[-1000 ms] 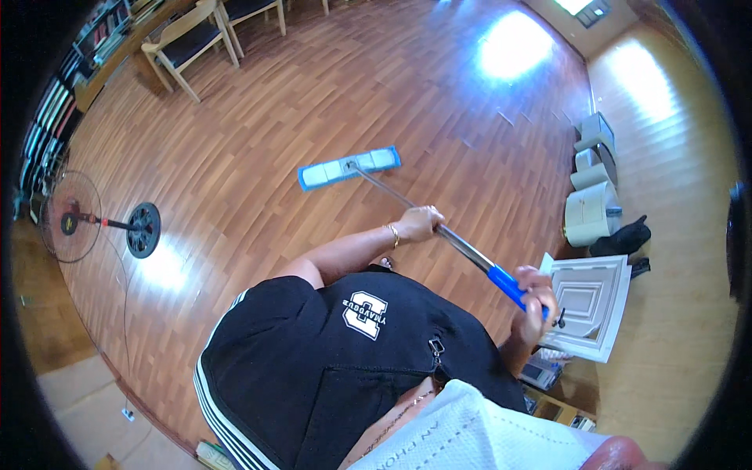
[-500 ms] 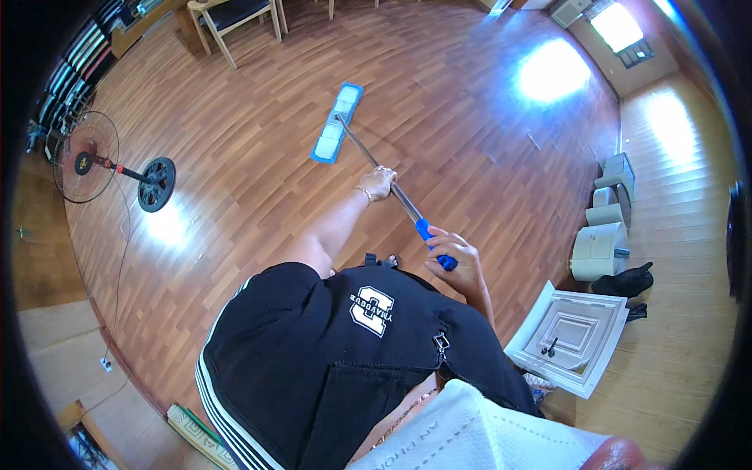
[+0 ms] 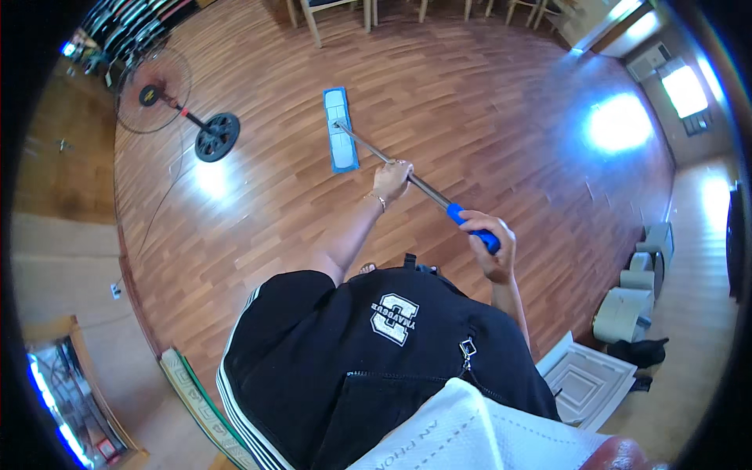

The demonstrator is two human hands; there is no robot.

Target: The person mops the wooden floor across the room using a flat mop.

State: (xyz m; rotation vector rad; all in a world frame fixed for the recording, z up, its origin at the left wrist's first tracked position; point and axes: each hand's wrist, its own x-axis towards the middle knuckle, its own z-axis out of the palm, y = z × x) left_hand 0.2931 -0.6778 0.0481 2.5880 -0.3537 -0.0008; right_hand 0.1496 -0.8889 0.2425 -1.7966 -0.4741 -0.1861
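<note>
A flat mop (image 3: 339, 149) with a pale blue pad and darker blue border lies on the wooden floor ahead of me, its long side running almost straight away from me. From the pad's middle a metal pole slants back towards my right side. Partway up the pole, my left hand (image 3: 392, 182) is wrapped round the bare metal. My right hand (image 3: 495, 247) grips the blue handle (image 3: 456, 212) at the pole's upper end, close to my body. A bracelet shows on my left wrist.
On the left stands a fan (image 3: 217, 138) on a round black base, its cord trailing over the floor (image 3: 266, 196). Wooden chairs (image 3: 337, 6) line the far side. Pale cabinets (image 3: 623, 313), a black bag (image 3: 638, 352) and a white panel (image 3: 587, 384) sit along the right wall.
My view has turned, so the fan and chairs appear further right. The mop pad has swung from leaning right to leaning slightly left. Both hands keep their hold on the pole.
</note>
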